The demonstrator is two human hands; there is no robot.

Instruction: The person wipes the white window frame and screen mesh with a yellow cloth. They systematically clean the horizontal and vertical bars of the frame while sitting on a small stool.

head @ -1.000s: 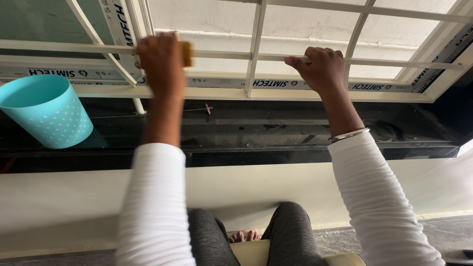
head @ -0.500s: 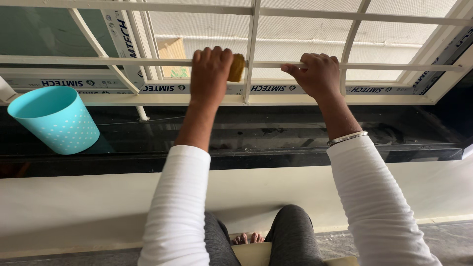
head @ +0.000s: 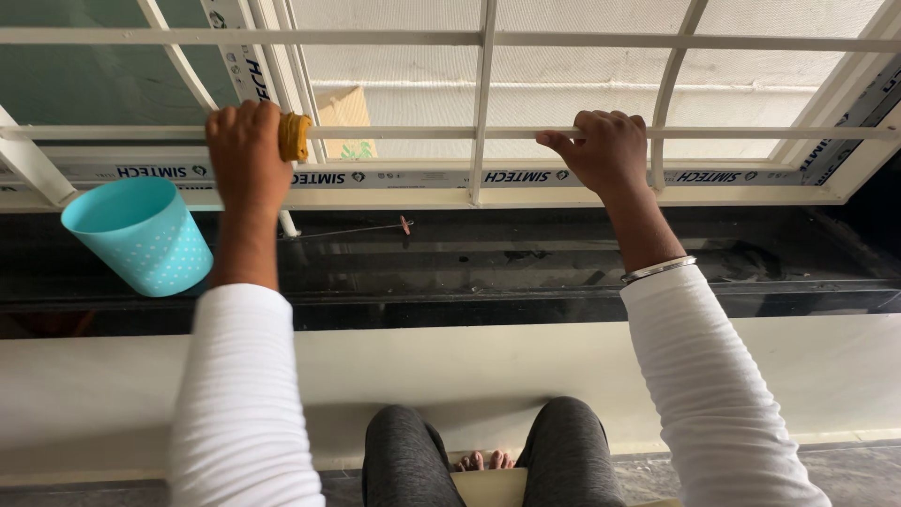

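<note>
- Your left hand (head: 246, 155) has its fingers clamped on a yellow-brown sponge (head: 294, 137), pressed against the horizontal bar (head: 404, 132) of the cream window grille, just beside the left window frame.
- Your right hand (head: 605, 150) has its fingers wrapped around that same bar, well apart from the sponge, bracing you.
- A turquoise bucket (head: 141, 235) stands tilted on the black sill (head: 488, 258), below your left hand.
- By the look of it you are scrubbing the bar; keeping the sponge flat against it calls for steady pressure.
</note>
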